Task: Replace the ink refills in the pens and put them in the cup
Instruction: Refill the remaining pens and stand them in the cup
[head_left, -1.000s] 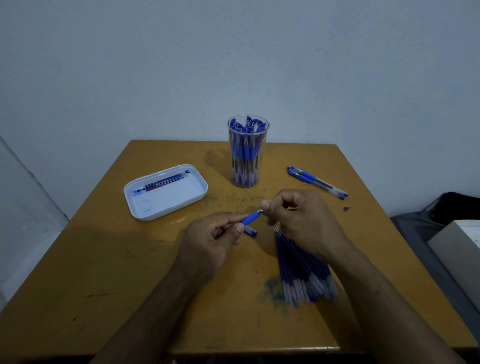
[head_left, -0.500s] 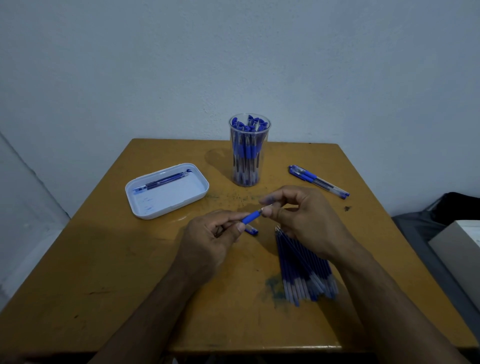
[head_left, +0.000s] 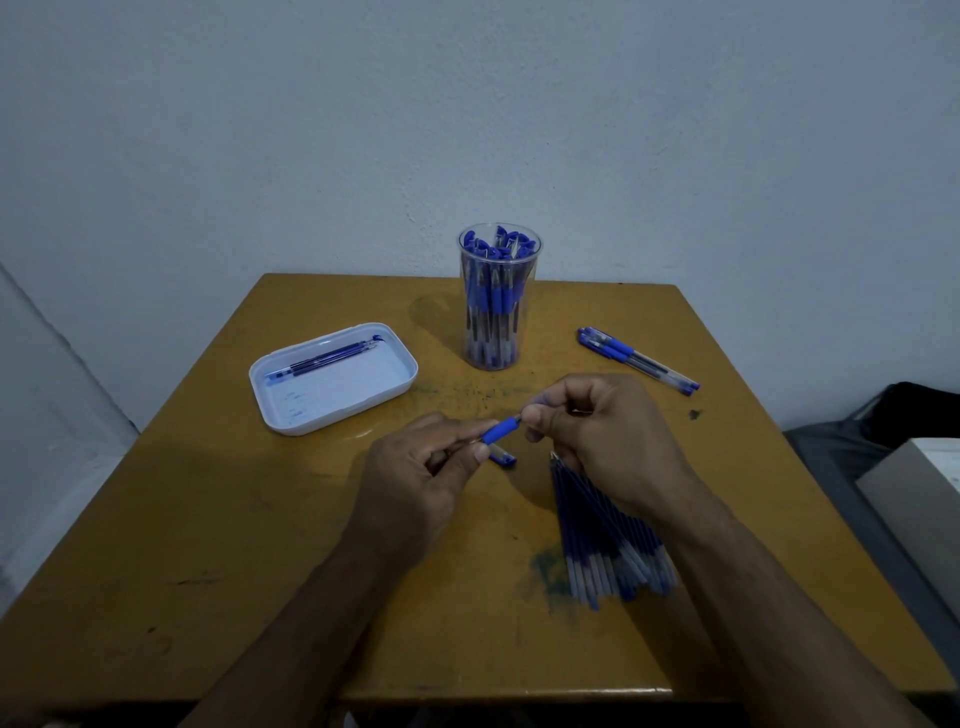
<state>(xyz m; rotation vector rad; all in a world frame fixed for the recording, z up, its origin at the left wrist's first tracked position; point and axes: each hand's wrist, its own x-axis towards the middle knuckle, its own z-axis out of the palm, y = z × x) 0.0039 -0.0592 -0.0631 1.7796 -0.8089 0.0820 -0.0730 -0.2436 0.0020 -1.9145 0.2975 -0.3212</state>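
Over the middle of the table my left hand grips a pen by its barrel, the blue rubber grip pointing up and right. The fingertips of my right hand pinch the tip end of that same pen. A blue pen cap lies on the table just below it. A clear cup packed with blue pens stands at the back centre. A fanned pile of blue refills lies under my right wrist. Two capped pens lie at the back right.
A white tray at the left holds a couple of used refills. The wooden table has ink stains near its middle. A wall rises behind it. Dark fabric and a pale box lie off the right edge.
My right hand has shifted slightly at the pen tip, its fingers working there. The left hand and the pen stay in nearly the same place.
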